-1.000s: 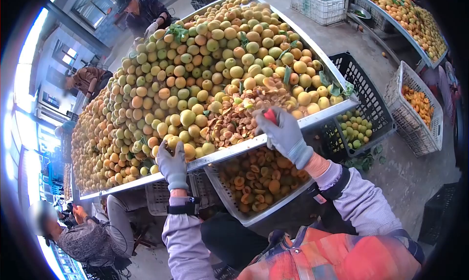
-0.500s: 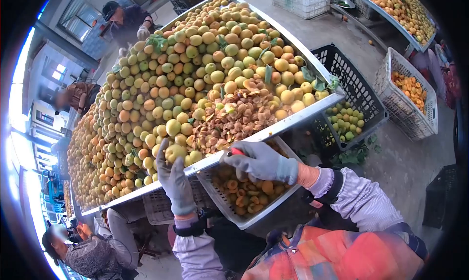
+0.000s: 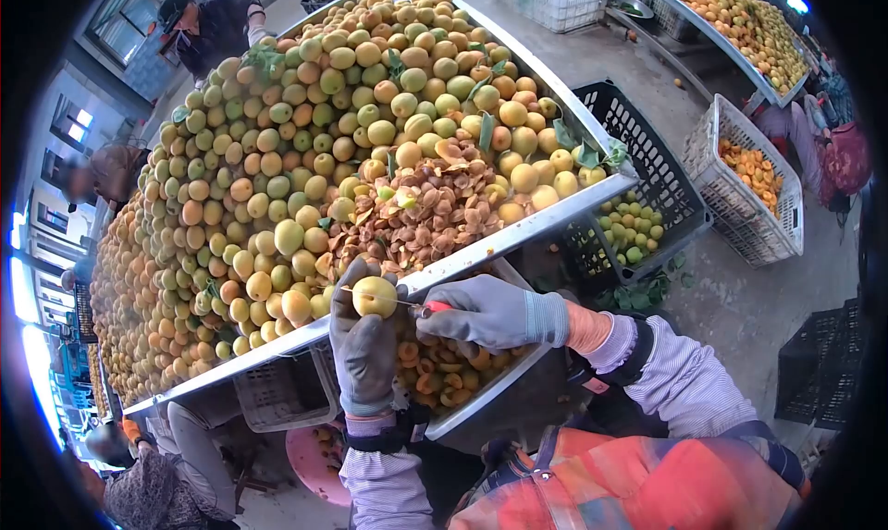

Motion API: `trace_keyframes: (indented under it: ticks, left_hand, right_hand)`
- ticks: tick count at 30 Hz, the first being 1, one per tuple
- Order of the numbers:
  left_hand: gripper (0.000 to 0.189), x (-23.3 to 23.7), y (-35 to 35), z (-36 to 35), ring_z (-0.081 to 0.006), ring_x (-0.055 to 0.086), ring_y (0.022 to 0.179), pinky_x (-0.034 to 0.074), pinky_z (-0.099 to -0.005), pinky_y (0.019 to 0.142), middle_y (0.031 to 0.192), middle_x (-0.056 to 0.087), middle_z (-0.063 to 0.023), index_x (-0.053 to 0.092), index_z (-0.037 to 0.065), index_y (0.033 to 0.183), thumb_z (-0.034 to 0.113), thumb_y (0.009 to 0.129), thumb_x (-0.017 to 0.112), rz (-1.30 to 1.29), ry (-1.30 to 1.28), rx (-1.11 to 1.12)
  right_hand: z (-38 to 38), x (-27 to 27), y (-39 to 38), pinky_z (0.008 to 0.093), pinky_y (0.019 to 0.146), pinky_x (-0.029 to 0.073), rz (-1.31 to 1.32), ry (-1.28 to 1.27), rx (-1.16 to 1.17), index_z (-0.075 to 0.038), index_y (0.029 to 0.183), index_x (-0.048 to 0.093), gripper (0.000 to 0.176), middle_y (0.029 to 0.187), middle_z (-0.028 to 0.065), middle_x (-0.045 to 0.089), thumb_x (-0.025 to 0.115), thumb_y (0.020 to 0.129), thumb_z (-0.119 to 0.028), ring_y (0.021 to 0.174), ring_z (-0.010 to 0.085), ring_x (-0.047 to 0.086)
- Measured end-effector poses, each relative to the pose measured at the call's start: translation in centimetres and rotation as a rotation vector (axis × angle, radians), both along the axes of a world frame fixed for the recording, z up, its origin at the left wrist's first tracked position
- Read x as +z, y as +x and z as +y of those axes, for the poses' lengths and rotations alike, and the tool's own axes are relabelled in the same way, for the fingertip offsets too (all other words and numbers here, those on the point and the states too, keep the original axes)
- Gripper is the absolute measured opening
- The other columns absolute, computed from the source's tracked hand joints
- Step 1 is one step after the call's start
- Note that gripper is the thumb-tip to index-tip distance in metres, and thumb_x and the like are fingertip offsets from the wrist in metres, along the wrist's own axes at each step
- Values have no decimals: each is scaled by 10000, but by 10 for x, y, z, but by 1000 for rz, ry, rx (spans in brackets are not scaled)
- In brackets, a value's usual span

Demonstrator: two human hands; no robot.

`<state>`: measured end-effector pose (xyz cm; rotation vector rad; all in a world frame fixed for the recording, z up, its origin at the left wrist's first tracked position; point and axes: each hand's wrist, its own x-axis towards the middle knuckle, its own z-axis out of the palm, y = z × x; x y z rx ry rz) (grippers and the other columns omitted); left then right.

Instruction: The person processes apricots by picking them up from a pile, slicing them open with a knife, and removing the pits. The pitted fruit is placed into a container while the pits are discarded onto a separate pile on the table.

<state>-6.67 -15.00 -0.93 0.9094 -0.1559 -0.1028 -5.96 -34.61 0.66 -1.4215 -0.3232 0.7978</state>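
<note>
My left hand (image 3: 365, 373), in a grey glove, holds a yellow apricot (image 3: 374, 294) between thumb and fingers just off the table's near rim. My right hand (image 3: 495, 310), gloved too, is closed around the red handle of a small knife (image 3: 436, 305). Its thin blade lies across the apricot, pointing left; how deep it sits cannot be told. Beyond my hands, a heap of brown apricot pits (image 3: 425, 214) rests among many whole apricots (image 3: 277, 174) on the metal-rimmed table (image 3: 518, 238). Below my hands is a crate (image 3: 483, 393) with cut apricot halves (image 3: 444, 368).
A black crate (image 3: 652, 151) with green fruit stands right of the table. Farther right is a white crate (image 3: 758, 211) of orange halves. A pink basin (image 3: 314, 461) sits on the floor. Several people are around the table, one person (image 3: 208, 30) at the far side.
My left hand has drawn back from the pile with an apricot in its fingers. The knife blade now lies across that apricot. The whole view has shifted slightly.
</note>
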Motion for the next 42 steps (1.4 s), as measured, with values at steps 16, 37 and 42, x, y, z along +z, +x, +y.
trace_keyframes:
  ticks: [16, 37, 42]
  left_hand:
    - [622, 9, -4, -7, -228, 538, 1074, 504, -369, 823, 1201, 510, -104, 383, 19, 1304, 141, 774, 685, 72, -13, 10]
    - [661, 7, -11, -15, -251, 508, 1125, 416, -391, 978, 1258, 471, -129, 298, 23, 1359, 197, 830, 655, 91, 10, 42]
    - [655, -4, -13, -11, -251, 528, 1093, 412, -367, 978, 1204, 501, -123, 308, 16, 1351, 226, 835, 653, 128, 43, 43]
  right_hand:
    - [1, 2, 0, 224, 451, 363, -93, -93, -25, -59, 802, 549, 342, 571, -29, 458, 560, 893, -388, 496, 52, 432]
    - [12, -12, -3, 274, 565, 449, -343, -199, -66, -43, 914, 539, 337, 729, 41, 594, 494, 923, -377, 610, 100, 538]
    - [16, -21, -9, 275, 537, 430, -361, -183, -101, -49, 862, 512, 364, 685, 38, 564, 493, 918, -408, 570, 105, 517]
